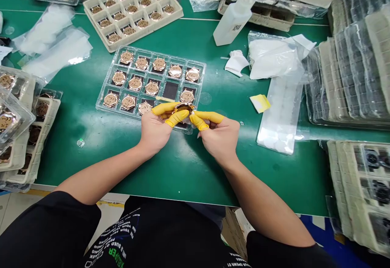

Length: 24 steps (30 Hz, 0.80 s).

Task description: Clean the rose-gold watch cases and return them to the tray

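Observation:
My left hand (pixel 158 127) pinches a gold-rimmed watch case (pixel 184 107) between fingers in yellow finger cots. At the case's right edge my right hand (pixel 217 131), also in yellow finger cots, is closed; a small whitish bit shows at its fingertips, too hidden to name. Both hands are above the near right part of a clear plastic tray (pixel 105 97). Gold watch cases (pixel 135 83) lie backs up in its compartments. One compartment (pixel 170 90) in the middle row shows only its dark bottom. The hands partly cover the front row.
Behind lies a beige tray (pixel 111 47) of watch cases. A white bottle (pixel 231 20), a crumpled wipe (pixel 236 62), plastic bags (pixel 271 56) and a yellow-white scrap (pixel 260 103) lie to the right. Stacked trays stand at left (pixel 45 134) and right (pixel 344 186) on the green table (pixel 189 170).

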Available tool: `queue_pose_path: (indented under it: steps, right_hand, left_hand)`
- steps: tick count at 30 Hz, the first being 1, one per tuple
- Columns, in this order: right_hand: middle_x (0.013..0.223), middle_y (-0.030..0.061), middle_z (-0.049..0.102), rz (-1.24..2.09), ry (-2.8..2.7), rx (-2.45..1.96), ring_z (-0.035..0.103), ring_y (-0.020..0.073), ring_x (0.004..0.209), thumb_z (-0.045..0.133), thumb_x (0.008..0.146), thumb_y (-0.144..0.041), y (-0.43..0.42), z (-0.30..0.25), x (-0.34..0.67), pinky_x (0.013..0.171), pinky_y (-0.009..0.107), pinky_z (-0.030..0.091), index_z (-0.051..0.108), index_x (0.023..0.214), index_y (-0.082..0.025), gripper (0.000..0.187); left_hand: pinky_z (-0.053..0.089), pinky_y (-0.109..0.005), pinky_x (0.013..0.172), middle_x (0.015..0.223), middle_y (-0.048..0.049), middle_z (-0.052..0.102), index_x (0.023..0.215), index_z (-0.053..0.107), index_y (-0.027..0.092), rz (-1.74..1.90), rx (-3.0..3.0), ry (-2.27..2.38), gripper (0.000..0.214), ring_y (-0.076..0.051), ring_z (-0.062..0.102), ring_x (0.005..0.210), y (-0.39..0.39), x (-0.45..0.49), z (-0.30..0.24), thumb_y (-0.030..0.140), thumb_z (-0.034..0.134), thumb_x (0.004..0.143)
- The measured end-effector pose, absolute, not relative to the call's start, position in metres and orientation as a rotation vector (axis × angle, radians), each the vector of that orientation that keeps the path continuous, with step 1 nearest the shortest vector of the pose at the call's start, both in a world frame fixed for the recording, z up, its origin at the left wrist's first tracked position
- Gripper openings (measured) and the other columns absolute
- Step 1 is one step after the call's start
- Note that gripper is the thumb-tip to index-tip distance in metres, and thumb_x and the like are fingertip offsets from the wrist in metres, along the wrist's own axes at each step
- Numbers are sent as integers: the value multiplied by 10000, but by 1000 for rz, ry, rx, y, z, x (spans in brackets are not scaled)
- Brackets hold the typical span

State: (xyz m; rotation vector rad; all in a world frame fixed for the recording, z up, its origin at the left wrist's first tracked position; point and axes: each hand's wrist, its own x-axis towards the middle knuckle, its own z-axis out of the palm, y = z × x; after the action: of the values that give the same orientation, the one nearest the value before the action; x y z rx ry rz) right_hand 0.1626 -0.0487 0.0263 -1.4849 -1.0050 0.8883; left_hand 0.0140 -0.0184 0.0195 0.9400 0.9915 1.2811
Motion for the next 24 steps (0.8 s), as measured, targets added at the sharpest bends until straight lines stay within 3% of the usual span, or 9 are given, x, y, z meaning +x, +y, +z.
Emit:
queue_pose_path:
  steps: [4, 7, 12, 17, 19, 21, 24]
  right_hand:
    - [530, -47, 650, 950, -833, -1387, 458, 74, 382, 898, 690, -460, -46, 26, 162, 356, 227, 385, 850, 865, -234, 290]
    - [451, -59, 586, 1053, -859, -1420, 452, 81, 359, 919, 648, -419, -46, 27, 161, 337, 221, 364, 834, 820, -214, 281]
    - [557, -31, 663, 995, -858, -1462, 466, 76, 400, 930, 584, -369, -45, 27, 162, 349, 224, 362, 822, 783, -200, 283]
    - [593, -41, 612, 731, -797, -1443, 375, 50, 393, 870, 709, -565, -31, 25, 180, 367, 234, 278, 784, 828, -216, 379]
    - [646, -25, 629, 536, -910, -1506, 440, 78, 457, 799, 795, -622, -27, 27, 194, 440, 266, 383, 796, 893, -233, 401]
    - [740, 10, 682, 329, -1120, -1597, 592, 149, 633, 774, 836, -612, -26, 30, 208, 630, 355, 540, 821, 969, -251, 388]
    - [880, 61, 730, 74, -1362, -1670, 683, 252, 956, 781, 844, -558, -30, 34, 221, 909, 478, 577, 839, 996, -256, 342]
  left_hand:
    - [685, -349, 850, 940, -27, 817, 923, 799, 187, 1211, 811, 996, 440, -191, 791, 878, -18, 13, 21, 373, 1019, 590]
    - [679, -348, 876, 956, -35, 823, 933, 802, 186, 1152, 860, 968, 411, -194, 797, 891, -20, 12, 19, 351, 1004, 617]
    - [662, -365, 926, 1007, -55, 829, 956, 811, 186, 1098, 1009, 921, 353, -212, 801, 943, -23, 14, 19, 358, 956, 683]
    - [637, -348, 878, 977, -60, 807, 1025, 779, 175, 1086, 1109, 1057, 361, -195, 773, 903, -5, 3, 20, 338, 899, 726]
    - [611, -342, 829, 943, -61, 786, 1084, 766, 176, 1070, 1279, 1200, 359, -186, 745, 850, 19, -11, 23, 309, 857, 764]
    - [573, -344, 789, 911, -54, 767, 1126, 769, 190, 1028, 1512, 1339, 371, -176, 704, 780, 49, -25, 26, 267, 833, 768]
    - [530, -370, 771, 755, -31, 730, 954, 825, 216, 901, 1744, 1349, 276, -168, 626, 655, 91, -33, 25, 216, 853, 680]
